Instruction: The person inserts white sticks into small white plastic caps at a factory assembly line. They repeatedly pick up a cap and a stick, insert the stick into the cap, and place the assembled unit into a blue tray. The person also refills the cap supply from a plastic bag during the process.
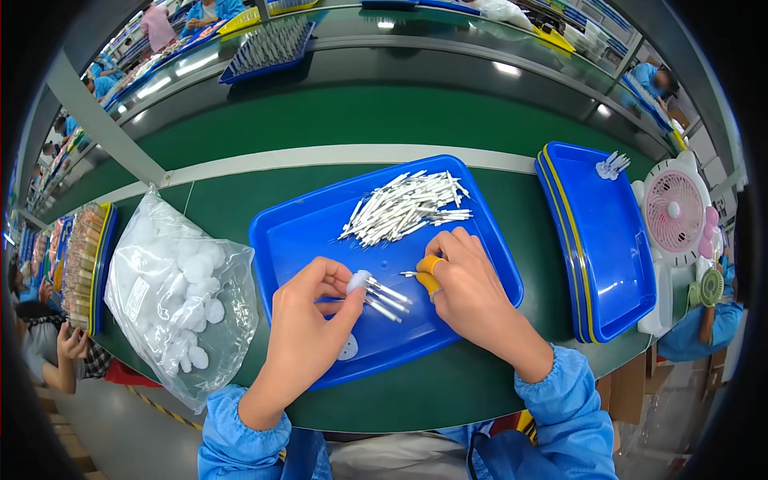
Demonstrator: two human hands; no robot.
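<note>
1. My left grip [310,310] is pinching a white disc [359,280] holding white sticks [390,301], above the blue tray [300,240].
2. My right grip [468,282] is pinching a thin-tipped stick [410,274], near those sticks.

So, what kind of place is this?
Probably a factory assembly workshop: several people in blue workwear are around, a blue tray holds a pile of thin white sticks, and a clear bag of white parts lies beside it.

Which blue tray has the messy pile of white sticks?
The middle tray, beside the clear bag: its sticks lie loosely heaped; the far tray is packed full and the top stacked tray shows one small cluster.
</note>
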